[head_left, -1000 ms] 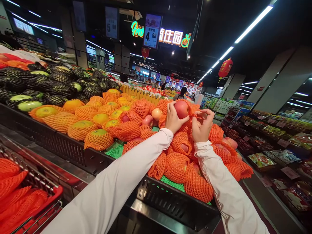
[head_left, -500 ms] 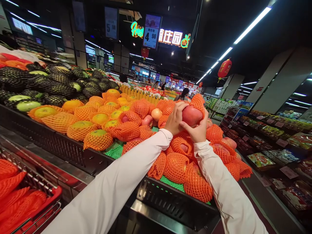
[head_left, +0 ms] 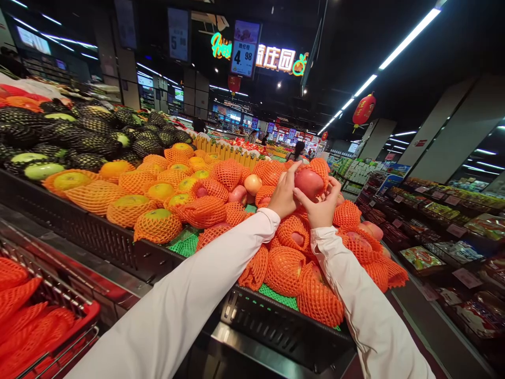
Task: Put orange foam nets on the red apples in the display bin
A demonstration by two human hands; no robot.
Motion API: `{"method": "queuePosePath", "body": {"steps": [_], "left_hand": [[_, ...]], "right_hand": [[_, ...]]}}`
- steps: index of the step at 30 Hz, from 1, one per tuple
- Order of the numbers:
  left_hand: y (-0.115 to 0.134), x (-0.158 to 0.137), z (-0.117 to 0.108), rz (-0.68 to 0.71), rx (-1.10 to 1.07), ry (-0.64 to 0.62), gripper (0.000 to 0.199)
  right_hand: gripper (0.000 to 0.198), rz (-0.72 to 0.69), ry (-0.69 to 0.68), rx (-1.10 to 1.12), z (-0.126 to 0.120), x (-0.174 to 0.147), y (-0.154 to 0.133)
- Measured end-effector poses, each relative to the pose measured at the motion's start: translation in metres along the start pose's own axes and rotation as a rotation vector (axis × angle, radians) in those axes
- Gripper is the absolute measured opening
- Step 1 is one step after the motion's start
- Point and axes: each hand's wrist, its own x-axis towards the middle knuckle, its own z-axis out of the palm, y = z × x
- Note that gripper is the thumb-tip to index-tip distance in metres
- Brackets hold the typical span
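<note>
Between my two hands is a red apple (head_left: pixel 309 182), held up over the fruit pile with its lower side bare. An orange foam net (head_left: pixel 320 167) covers part of its top and right side. My left hand (head_left: pixel 286 192) is wrapped round the apple's left side. My right hand (head_left: pixel 320 209) grips from below and the right, its thumb on the apple and its fingers at the net. Beneath my wrists lie more apples in orange nets, such as a netted apple (head_left: pixel 285 269) near the front. A bare apple (head_left: pixel 238 195) shows to the left.
A black crate (head_left: pixel 284 329) with green lining holds the apples. Netted oranges (head_left: pixel 160 190) and dark-netted green melons (head_left: pixel 44 171) lie to the left. A cart (head_left: pixel 89 316) with red netting inside stands at lower left. Shelves of packaged goods (head_left: pixel 445 226) line the right side.
My right hand has shifted slightly lower, and its fingers are more bent near the net. The net has slipped down a little; the apple stays between my hands.
</note>
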Motion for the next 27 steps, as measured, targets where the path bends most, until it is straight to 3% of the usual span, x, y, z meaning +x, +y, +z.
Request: {"method": "queuePosePath", "body": {"steps": [7,11,14,21,27], "left_hand": [[-0.003,0.0,0.001,0.101,-0.044,-0.054,0.074],[0.001,0.004,-0.005,0.066,-0.073,-0.008,0.055],[0.004,0.007,-0.009,0.019,-0.06,0.045,0.041],[-0.004,0.009,-0.009,-0.09,-0.073,0.02,0.03],[-0.008,0.009,-0.009,-0.182,-0.048,0.062,0.02]], "right_hand": [[0.082,-0.072,0.14,-0.148,-0.001,-0.002,-0.005],[0.08,-0.131,0.162,-0.171,-0.003,0.0,-0.008],[0.081,-0.108,0.152,-0.154,-0.005,0.002,-0.003],[0.084,-0.034,0.036,-0.076,-0.004,0.004,0.015],[0.088,0.059,0.004,0.026,-0.001,0.002,0.01]]}}
